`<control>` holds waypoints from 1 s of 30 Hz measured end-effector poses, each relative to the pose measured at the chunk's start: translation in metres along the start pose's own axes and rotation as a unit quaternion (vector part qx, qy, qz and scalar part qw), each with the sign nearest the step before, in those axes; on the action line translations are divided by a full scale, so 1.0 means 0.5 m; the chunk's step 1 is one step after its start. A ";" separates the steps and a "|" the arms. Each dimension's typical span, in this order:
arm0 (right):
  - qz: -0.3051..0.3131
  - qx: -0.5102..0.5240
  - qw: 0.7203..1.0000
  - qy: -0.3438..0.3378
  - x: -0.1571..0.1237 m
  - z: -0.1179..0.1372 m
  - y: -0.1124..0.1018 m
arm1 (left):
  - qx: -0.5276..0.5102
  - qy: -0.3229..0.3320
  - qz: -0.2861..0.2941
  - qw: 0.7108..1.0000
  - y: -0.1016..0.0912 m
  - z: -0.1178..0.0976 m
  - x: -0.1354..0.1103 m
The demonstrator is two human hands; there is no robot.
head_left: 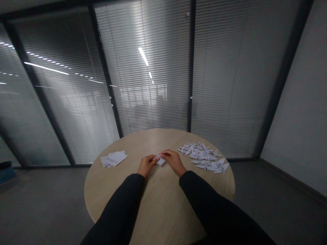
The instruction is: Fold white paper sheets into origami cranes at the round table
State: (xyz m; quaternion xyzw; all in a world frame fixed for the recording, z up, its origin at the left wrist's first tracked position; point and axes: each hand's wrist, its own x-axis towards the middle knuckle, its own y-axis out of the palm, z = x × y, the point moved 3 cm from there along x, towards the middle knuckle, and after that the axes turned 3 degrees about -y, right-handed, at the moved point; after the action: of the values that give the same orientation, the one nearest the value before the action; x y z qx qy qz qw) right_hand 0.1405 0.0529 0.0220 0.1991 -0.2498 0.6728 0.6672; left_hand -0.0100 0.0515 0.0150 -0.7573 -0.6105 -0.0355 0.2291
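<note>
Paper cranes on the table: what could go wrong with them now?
The right hand is working right beside the paper cranes, so a slip might knock them and bend their thin points. Some cranes lie near the edge of the round wooden table and could perhaps slide off. The small folded paper, held by the right hand and left hand, might tear or crease wrongly.

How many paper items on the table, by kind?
Origami paper cranes: at least 10, overlaps hide the exact count
Stack of paper sheets: 1
Folded white paper between left hand and right hand: 1
Total: at least 12
</note>
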 end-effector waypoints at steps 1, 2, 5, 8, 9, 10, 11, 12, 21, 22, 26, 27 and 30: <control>0.001 -0.004 1.000 0.001 0.000 0.001 0.000 | 0.000 0.001 0.001 1.000 0.000 0.001 0.000; 0.001 -0.007 1.000 0.002 -0.001 0.003 0.000 | 0.000 0.002 0.003 1.000 0.000 0.002 0.001; 0.000 -0.015 1.000 0.000 -0.002 0.006 -0.001 | -0.002 0.003 0.005 1.000 0.000 0.002 0.000; -0.001 -0.013 1.000 -0.004 -0.002 0.009 -0.001 | -0.012 -0.003 0.004 1.000 0.000 0.001 0.000; -0.002 -0.010 1.000 -0.004 -0.002 0.009 -0.001 | -0.019 -0.006 0.000 1.000 0.000 0.000 0.000; -0.004 -0.007 1.000 -0.003 -0.002 0.010 -0.002 | -0.029 -0.010 -0.005 1.000 -0.001 -0.001 0.001; -0.007 -0.004 1.000 0.000 -0.001 0.009 -0.002 | -0.043 -0.016 -0.012 0.999 -0.003 -0.002 0.002; -0.010 0.000 1.000 0.005 -0.001 0.008 -0.003 | -0.061 -0.024 -0.021 0.998 -0.005 -0.003 0.003; -0.002 -0.011 1.000 0.019 -0.002 0.001 -0.001 | -0.178 -0.062 -0.118 0.975 -0.028 -0.002 0.008; -0.002 -0.017 1.000 0.017 -0.002 0.001 -0.001 | -0.180 -0.059 -0.122 0.974 -0.028 0.000 0.008; -0.007 -0.027 0.999 0.017 -0.003 -0.001 -0.001 | -0.164 -0.043 -0.131 0.977 -0.028 0.001 0.013; -0.009 -0.024 1.000 0.017 -0.002 -0.001 -0.001 | -0.149 -0.035 -0.135 0.979 -0.028 0.000 0.013; -0.014 -0.006 1.000 0.016 -0.002 0.002 0.000 | -0.090 -0.002 -0.145 0.985 -0.028 -0.009 0.012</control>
State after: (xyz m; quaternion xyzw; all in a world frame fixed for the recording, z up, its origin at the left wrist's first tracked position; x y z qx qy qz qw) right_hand 0.1405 0.0514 0.0220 0.1875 -0.2403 0.6651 0.6817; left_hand -0.0207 0.0574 0.0256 -0.6783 -0.7087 -0.1219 0.1509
